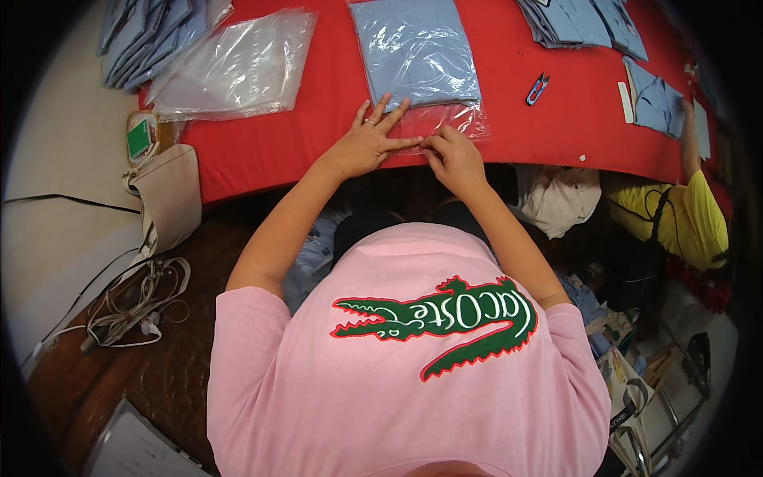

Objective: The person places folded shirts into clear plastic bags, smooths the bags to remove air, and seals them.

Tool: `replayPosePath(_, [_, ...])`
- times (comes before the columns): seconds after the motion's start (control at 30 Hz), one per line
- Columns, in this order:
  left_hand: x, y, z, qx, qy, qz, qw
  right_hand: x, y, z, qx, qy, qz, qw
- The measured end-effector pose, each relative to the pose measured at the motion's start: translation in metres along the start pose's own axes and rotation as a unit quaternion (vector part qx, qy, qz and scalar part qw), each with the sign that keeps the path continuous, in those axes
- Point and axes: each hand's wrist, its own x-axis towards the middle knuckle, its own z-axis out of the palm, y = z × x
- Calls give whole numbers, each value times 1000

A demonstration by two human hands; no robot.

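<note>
A folded light-blue shirt lies on the red-covered table inside a clear plastic bag. The bag's unfilled end points toward me. My left hand rests with fingers spread, its fingertips at the bag's near left part and the shirt's lower edge. One of its fingers wears a ring. Close beside its outstretched thumb, my right hand has its thumb and fingers pinched together on the near edge of the bag. The exact grip is partly hidden by the fingers.
Flat clear bags lie at left, beside stacked blue shirts. Blue thread snips and more folded shirts are at right. A co-worker in a yellow sleeve reaches toward another shirt. Cables lie coiled at lower left.
</note>
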Motion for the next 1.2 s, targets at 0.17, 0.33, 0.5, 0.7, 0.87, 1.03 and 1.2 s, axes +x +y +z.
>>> replayPosePath(0.17, [-1, -1, -2, -50, 2, 9, 999, 1, -4, -4, -41, 10, -34, 999])
replayPosePath(0.33, [-1, -4, -1, -50, -7, 7, 999, 6, -8, 9, -64, -22, -156, 985])
replayPosePath(0.5, [0, -2, -10, -67, -27, 6, 997, 10, 2, 19, -103, -46, -193, 975])
replayPosePath(0.7, [-3, -7, -2, -88, -1, 9, 996, 13, -5, 2, 34, -40, -111, 992])
replayPosePath(0.87, [0, -8, 0, -118, 0, -1, 993, 10, -1, 12, 26, -35, -104, 994])
replayPosePath(1.03, [-1, -6, -8, -123, -15, -2, 992, 9, 6, 24, -33, -30, -116, 992])
replayPosePath(1.2, [-1, -7, -10, -117, -29, -5, 993, 9, 8, 26, -97, -42, -178, 978])
